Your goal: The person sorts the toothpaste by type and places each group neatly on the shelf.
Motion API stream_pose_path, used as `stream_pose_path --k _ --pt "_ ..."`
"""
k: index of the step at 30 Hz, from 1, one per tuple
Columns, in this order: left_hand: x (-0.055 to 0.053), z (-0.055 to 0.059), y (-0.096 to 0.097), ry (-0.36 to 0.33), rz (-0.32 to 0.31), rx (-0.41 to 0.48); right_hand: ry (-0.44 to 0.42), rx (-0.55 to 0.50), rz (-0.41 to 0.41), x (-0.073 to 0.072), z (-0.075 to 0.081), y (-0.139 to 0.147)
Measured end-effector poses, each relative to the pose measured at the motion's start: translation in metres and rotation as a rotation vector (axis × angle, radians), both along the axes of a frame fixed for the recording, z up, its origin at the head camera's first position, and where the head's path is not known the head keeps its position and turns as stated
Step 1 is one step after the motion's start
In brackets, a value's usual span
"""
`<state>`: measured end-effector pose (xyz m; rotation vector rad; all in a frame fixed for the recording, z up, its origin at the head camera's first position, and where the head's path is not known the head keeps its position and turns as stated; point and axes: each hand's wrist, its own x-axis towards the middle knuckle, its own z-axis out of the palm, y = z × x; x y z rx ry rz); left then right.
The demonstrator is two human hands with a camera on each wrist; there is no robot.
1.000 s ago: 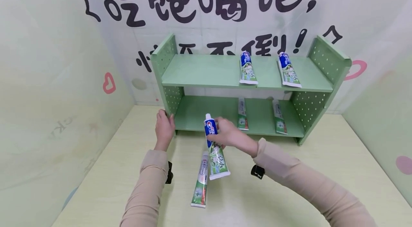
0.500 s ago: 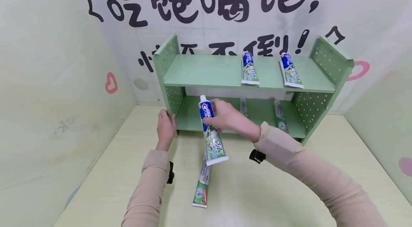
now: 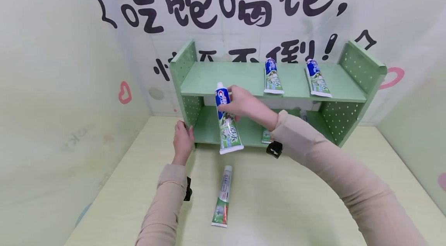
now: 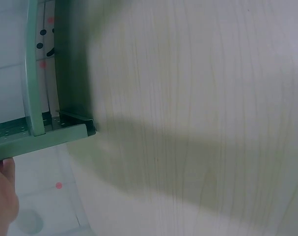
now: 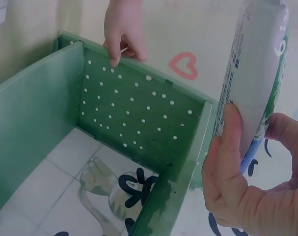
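Note:
My right hand (image 3: pixel 245 104) pinches a blue, white and green toothpaste tube (image 3: pixel 228 131), cap up, in front of the left half of the green two-tier shelf (image 3: pixel 223 79). In the right wrist view, thumb and fingers of the right hand (image 5: pixel 252 182) lie on opposite sides of the tube. My left hand (image 3: pixel 182 143) grips the front edge of the shelf's left side panel (image 5: pixel 134 103), low down near the table. A silver and green toothpaste tube (image 3: pixel 223 195) lies on the table below the held tube.
Two matching blue and green tubes, one near the middle (image 3: pixel 273 77) and one at the right (image 3: pixel 318 78), lie on the upper tier. Silver-green tubes on the lower tier are mostly hidden by my right arm (image 3: pixel 324 149). A printed wall (image 3: pixel 139 56) stands behind.
My right hand has lifted the blue and green tube from low over the table up to the upper tier's front edge. The left hand keeps its hold on the side panel.

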<state>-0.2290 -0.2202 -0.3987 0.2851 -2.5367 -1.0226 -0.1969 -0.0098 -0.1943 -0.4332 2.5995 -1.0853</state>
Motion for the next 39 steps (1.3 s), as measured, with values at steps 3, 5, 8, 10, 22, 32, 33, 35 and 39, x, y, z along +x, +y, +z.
stream_pose_path --k 3,5,8,10,22,32,33,35,39 --pt "0.002 -0.001 0.000 -0.006 0.003 0.002 -0.001 -0.003 0.001 -0.009 0.005 -0.003" --pt "0.003 -0.001 0.000 -0.001 0.003 -0.001 0.002 -0.008 0.002 -0.014 0.009 -0.004" --pt "0.004 0.000 -0.001 0.006 0.004 -0.005 0.002 -0.033 -0.001 -0.021 0.014 -0.008" --pt "0.003 0.000 -0.002 0.004 0.010 -0.003 0.004 -0.041 -0.009 -0.024 0.018 -0.011" --pt "0.002 -0.005 0.000 0.031 0.014 -0.016 -0.031 -0.076 -0.100 -0.059 0.028 -0.015" --pt "0.003 -0.001 0.000 0.041 0.027 -0.023 -0.045 -0.098 -0.156 -0.077 0.038 -0.019" --pt "0.004 -0.001 0.000 0.041 0.028 -0.020 -0.050 -0.102 -0.162 -0.079 0.038 -0.021" --pt "0.005 -0.001 0.000 0.037 0.029 -0.017 -0.054 -0.108 -0.171 -0.083 0.040 -0.023" --pt "0.006 -0.001 -0.001 0.025 0.030 -0.020 -0.064 -0.117 -0.180 -0.091 0.042 -0.028"
